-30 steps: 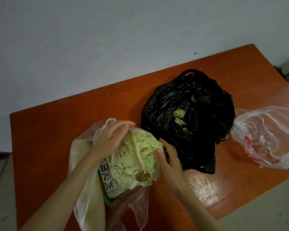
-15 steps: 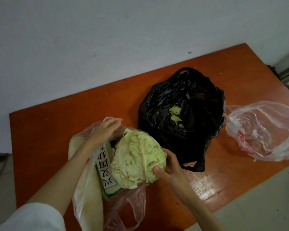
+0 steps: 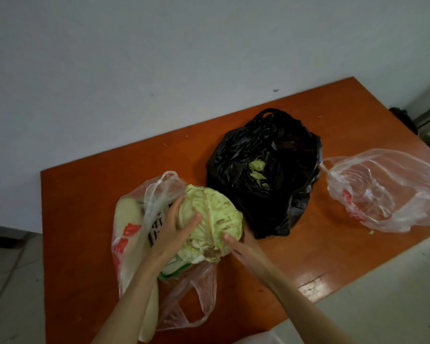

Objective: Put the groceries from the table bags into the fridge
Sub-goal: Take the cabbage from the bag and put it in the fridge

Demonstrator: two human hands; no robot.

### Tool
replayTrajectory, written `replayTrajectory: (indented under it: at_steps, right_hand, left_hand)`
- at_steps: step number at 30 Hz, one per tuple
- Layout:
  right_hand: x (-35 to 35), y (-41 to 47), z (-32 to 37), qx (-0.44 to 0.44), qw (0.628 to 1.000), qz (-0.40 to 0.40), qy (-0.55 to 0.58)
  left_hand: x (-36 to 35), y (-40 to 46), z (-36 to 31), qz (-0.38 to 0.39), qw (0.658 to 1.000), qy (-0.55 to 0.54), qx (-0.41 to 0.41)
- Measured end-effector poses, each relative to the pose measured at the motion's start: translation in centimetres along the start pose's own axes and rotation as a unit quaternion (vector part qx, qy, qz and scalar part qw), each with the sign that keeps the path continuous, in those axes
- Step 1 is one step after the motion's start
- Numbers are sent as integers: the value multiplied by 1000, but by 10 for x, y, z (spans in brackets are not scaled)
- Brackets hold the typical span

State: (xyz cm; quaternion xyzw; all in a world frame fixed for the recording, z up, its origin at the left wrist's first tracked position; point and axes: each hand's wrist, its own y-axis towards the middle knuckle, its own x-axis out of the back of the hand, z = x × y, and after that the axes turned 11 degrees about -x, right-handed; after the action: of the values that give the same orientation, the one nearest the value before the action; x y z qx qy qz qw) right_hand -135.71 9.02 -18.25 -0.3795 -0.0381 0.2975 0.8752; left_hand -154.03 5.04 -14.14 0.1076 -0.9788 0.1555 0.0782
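The cabbage (image 3: 210, 220) was pale green with whitish ribs and a few brown spots. The table (image 3: 85, 194) was orange-brown and glossy. One bag (image 3: 266, 170) was black, with light green leaf scraps (image 3: 257, 170) on it. Two other bags — one (image 3: 382, 189) on the right, one (image 3: 134, 232) on the left — were clear plastic with red print. A white carton (image 3: 157, 224) bore black characters. The wall (image 3: 159, 58) was grey-white.
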Motion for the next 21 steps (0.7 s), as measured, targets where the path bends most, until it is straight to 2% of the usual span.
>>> replayTrajectory:
  at_steps: [4, 8, 14, 17, 21]
  right_hand:
    - [-9, 0, 2, -23, 998, 12, 61]
    - [-23, -6, -1, 18, 996, -35, 79]
    - [-25, -33, 4, 50, 993, -47, 101]
    - [-24, -53, 14, 87, 990, -32, 109]
    - [-20, -86, 14, 127, 983, -30, 130]
  left_hand:
    - [2, -3, 0, -7, 1000, -14, 10]
    - [12, -7, 1, 19, 999, -29, -1]
    - [17, -25, -16, 15, 998, -50, -32]
    - [14, -34, -42, 0, 998, -37, -59]
    - [-1, -49, -74, -8, 993, 31, -112]
